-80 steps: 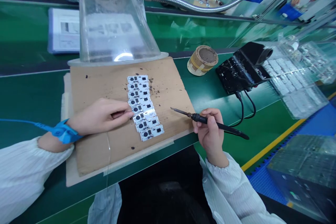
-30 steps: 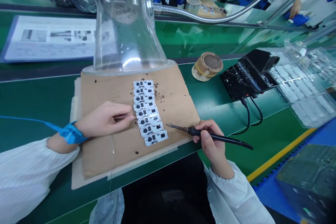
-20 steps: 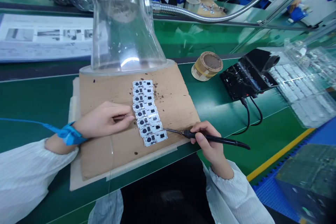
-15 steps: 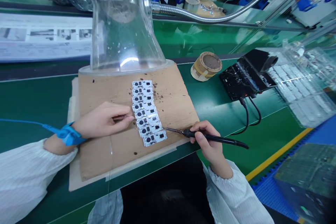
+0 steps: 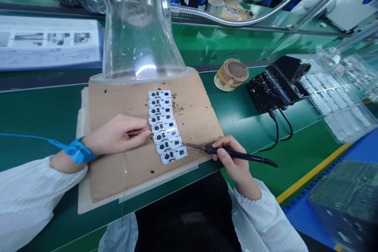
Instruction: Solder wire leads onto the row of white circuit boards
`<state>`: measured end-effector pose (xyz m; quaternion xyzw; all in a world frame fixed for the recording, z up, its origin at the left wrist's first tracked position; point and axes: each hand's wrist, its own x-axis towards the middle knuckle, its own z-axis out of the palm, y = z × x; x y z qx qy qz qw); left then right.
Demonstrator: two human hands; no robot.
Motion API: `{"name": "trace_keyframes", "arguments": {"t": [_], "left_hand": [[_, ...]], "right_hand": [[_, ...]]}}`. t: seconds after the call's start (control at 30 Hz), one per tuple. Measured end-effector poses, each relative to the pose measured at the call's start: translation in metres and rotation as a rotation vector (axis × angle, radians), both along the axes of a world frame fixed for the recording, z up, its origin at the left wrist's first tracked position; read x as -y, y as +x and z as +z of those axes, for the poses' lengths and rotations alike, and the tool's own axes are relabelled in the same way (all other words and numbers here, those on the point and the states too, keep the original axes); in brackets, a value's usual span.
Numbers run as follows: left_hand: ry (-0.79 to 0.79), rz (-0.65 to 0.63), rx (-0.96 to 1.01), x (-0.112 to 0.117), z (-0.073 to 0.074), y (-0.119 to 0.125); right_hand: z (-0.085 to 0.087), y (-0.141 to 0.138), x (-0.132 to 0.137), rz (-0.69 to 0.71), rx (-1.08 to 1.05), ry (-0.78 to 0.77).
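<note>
A column of small white circuit boards with black components lies overlapping on a brown cardboard sheet. My right hand grips a black-handled soldering iron, its metal tip at the right edge of the lower boards; whether the tip touches is too fine to tell. At the boards' left edge, my left hand is closed in a pinch. A thin strand of solder wire hangs below it, and a short end pokes from the fingertips. A blue wrist strap circles that wrist.
A clear fume hood stands behind the boards. Right of the cardboard are a round tub, a black soldering-iron stand with cables, and clear trays. A printed sheet is at back left. Another person works across the bench.
My right hand and the soldering iron have shifted very slightly left. My left hand and the boards look unmoved. The printed sheet at back left has slid left.
</note>
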<state>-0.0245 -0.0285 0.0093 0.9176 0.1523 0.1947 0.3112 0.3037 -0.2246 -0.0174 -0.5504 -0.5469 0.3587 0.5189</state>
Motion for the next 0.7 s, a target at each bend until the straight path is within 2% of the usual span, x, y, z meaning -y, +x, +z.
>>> {"name": "trace_keyframes", "arguments": {"t": [0.7], "left_hand": [[0.009, 0.002, -0.053, 0.0006, -0.0005, 0.0006]], "right_hand": [[-0.0016, 0.0006, 0.0013, -0.018, 0.003, -0.045]]}}
